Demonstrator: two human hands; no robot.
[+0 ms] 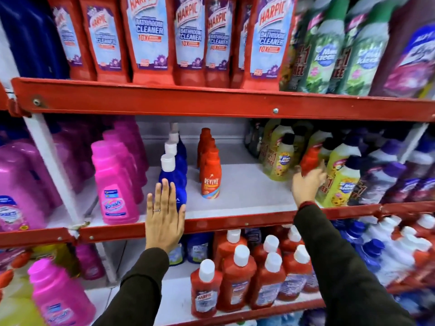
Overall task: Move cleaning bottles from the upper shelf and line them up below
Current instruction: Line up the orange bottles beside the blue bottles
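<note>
My right hand (307,184) grips a small red bottle (310,158) at the right side of the middle shelf (247,191), close to the yellow-green bottles (280,161). The red bottle is blurred and tilted. A row of small red Revive bottles (210,177) stands near the shelf's centre, one behind another. To their left stands a row of blue bottles with white caps (175,170). My left hand (164,220) is flat and open, fingers spread, in front of the front blue bottle at the shelf's red front rail (211,225).
Tall red Harpic bathroom cleaner bottles (150,34) fill the top shelf, with green-capped bottles (329,48) to their right. Pink Vanish bottles (115,184) stand left of the blue row. The lower shelf holds red Harpic bottles with white caps (237,276).
</note>
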